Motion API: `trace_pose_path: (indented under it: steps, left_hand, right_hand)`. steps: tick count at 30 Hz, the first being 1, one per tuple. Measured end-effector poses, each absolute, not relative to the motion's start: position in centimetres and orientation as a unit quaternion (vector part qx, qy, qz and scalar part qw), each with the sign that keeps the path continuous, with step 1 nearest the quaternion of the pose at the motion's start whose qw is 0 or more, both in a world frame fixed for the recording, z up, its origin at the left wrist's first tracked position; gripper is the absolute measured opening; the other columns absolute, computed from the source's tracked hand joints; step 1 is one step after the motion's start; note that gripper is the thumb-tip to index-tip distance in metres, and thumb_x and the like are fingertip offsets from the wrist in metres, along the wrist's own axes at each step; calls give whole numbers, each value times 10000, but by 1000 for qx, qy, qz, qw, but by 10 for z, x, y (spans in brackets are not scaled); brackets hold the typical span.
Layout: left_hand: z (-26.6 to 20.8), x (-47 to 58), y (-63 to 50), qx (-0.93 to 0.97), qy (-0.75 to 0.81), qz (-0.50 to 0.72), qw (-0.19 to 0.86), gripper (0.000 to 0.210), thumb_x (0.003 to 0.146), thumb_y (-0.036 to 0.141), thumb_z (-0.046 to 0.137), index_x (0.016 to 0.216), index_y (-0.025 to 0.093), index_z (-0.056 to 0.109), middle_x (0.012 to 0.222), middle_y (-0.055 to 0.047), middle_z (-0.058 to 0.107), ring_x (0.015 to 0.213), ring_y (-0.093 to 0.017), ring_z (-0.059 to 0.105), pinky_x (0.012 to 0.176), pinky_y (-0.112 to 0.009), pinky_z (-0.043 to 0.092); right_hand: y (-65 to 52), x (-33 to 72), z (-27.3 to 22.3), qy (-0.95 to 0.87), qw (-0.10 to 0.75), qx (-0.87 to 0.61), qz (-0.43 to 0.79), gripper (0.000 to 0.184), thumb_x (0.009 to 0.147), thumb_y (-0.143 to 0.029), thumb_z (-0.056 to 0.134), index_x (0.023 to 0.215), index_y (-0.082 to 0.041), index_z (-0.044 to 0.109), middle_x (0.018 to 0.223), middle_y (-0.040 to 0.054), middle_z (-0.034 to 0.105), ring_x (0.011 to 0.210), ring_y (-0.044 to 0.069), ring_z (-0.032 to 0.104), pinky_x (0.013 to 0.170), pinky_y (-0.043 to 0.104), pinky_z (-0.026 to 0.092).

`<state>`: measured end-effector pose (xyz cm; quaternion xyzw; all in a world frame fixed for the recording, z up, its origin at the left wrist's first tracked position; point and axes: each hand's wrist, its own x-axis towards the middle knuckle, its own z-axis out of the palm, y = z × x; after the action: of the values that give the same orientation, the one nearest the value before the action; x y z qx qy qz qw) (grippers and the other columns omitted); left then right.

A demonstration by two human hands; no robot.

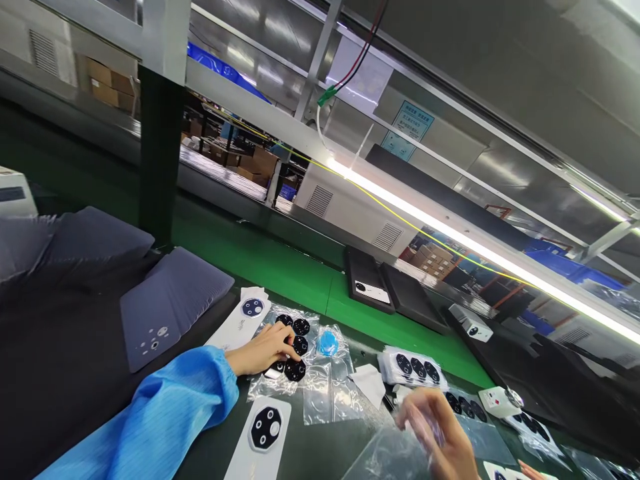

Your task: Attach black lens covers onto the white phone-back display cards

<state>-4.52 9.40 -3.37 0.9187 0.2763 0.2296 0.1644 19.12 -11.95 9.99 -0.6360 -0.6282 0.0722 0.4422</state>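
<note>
Where the bench runs out of view on the far L, a white boxy unit [14,193] sits behind fanned stacks of dark blue-grey phone back panels [173,300], camera cutouts showing on the nearest. A dark post [159,153] rises behind these & blocks part of the bkgd. Next, a white phone back [243,319] w/ dark camera area lies partly hidden by the L wrist & blue sleeve [170,407]. The L hand [267,347] is over black octagonal lens covers [295,371] on clear plastic, fingers bent, tips at the covers; can't tell if it grips one. It hides some of the group. Nearer the person, a 2nd white phone back [263,450] w/ black camera plate is cut off by the bottom edge. R of the covers: a round blue item [328,342] and flat clear bags [333,400], then a crumpled white wipe or paper [369,383]. Farther back, a black tray [367,267] w/ a white panel [373,291] in it. Then a pack of lens covers [413,367]; in front, the R hand [437,427], blurred, fingers bent, beside clear film [387,453]; can't tell if it has hold of it. Further R: a white/red unit [497,402] and, at the bottom edge, someone else's hand [531,471].
</note>
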Motion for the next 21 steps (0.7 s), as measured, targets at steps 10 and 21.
trace_pose_path:
  steps: [10, 21]
  left_hand:
    - [-15, -49, 81, 911, 268, 264, 171, 345, 846, 19, 505, 950, 288, 694, 972, -20, 580, 941, -200, 513, 795, -313, 390]
    - [0, -1, 45, 944, 180, 241, 138, 100, 830, 181, 657, 905, 174, 591, 1074, -90, 643, 1028, -262, 565, 932, -388, 414]
  right_hand:
    - [33, 191, 53, -675, 317, -652, 137, 264, 911, -403, 537, 798, -164, 550, 642, -54, 546, 552, 97, 549, 573, 256, 488]
    - [27, 212, 24, -660, 292, -692, 6, 208, 928, -292, 510, 1077, -163, 577, 982, 43, 656, 823, 166, 650, 741, 333, 533]
